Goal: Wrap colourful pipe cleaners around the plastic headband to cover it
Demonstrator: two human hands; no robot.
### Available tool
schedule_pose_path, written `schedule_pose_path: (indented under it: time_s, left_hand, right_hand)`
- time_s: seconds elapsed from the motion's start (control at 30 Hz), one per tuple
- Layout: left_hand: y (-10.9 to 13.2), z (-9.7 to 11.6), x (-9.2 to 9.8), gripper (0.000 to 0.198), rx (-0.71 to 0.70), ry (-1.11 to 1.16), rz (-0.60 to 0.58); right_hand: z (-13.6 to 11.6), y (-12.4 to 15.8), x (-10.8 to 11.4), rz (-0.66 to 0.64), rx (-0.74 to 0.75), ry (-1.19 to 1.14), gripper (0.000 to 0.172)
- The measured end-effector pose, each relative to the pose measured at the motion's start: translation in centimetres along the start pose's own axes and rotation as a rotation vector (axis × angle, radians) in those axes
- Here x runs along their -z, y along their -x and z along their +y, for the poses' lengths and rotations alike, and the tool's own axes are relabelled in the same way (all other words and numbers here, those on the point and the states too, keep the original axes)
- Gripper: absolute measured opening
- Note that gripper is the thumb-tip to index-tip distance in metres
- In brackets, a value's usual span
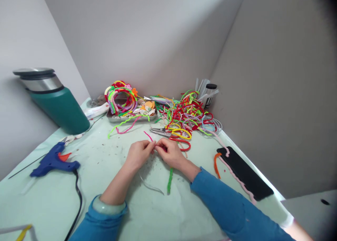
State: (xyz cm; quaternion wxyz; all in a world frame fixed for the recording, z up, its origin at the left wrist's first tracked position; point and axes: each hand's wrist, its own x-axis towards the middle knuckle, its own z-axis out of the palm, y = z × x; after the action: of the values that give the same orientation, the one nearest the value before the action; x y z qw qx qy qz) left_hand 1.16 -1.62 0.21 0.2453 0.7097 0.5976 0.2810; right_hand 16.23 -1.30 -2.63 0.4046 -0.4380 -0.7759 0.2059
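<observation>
Over the middle of the table, my left hand (139, 153) and my right hand (170, 152) meet with their fingertips almost touching. Both are closed in a pinch on a magenta pipe cleaner (148, 136), whose free end sticks out beyond the left fingers. Its middle is hidden by the fingers. Below my right hand lies a short green pipe cleaner (170, 181). A thin grey-white strand (151, 187) curves across the table under my hands. Just beyond my right hand are red-handled scissors (184, 144) and yellow-handled scissors (181, 131).
A tangled heap of pipe cleaners (184, 111) lies at the back, beside a metal tray (126, 119) with pipe-cleaner rings (116, 104). At left are a teal bottle (60, 107) and a blue glue gun (54, 160) with a trailing cord. A black phone (246, 174) lies at right.
</observation>
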Motion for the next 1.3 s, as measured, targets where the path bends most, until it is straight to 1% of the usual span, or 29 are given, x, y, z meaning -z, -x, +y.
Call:
schedule_pose_path:
  time_s: [0.1, 0.17, 0.3, 0.4, 0.47, 0.63, 0.87, 1.13, 1.3]
  left_hand:
    - [0.00, -0.18, -0.07, 0.036, -0.026, -0.003, 0.106]
    - [0.00, -0.23, -0.13, 0.029, -0.055, 0.036, 0.148]
    - [-0.03, -0.28, -0.26, 0.020, -0.166, 0.109, 0.159]
    - [-0.08, -0.31, -0.31, 0.020, -0.251, 0.107, 0.144]
    - [-0.10, -0.32, -0.30, 0.020, -0.274, 0.079, 0.136]
    - [-0.12, -0.32, -0.31, 0.022, -0.260, 0.028, 0.103]
    - [-0.16, -0.45, -0.53, 0.026, -0.244, 0.019, 0.062]
    - [-0.20, -0.33, -0.45, 0.027, -0.189, 0.005, 0.029]
    - [-0.13, -0.21, -0.42, 0.028, -0.129, 0.017, 0.001]
  right_hand:
    - [0.00, -0.05, 0.00, 0.015, -0.023, 0.010, 0.010]
    - [0.04, -0.08, -0.03, 0.031, -0.047, -0.002, 0.011]
    - [0.20, -0.14, -0.15, 0.063, -0.083, -0.030, 0.009]
    - [0.31, -0.16, -0.20, 0.075, -0.086, -0.035, 0.008]
    - [0.33, -0.17, -0.19, 0.070, -0.086, -0.039, 0.008]
    - [0.30, -0.19, -0.20, 0.071, -0.092, -0.040, 0.008]
    - [0.28, -0.14, -0.24, 0.088, -0.091, -0.018, 0.008]
    - [0.32, -0.04, -0.29, 0.093, -0.084, -0.009, 0.007]
    - [0.23, -0.01, -0.23, 0.092, -0.075, -0.015, 0.008]
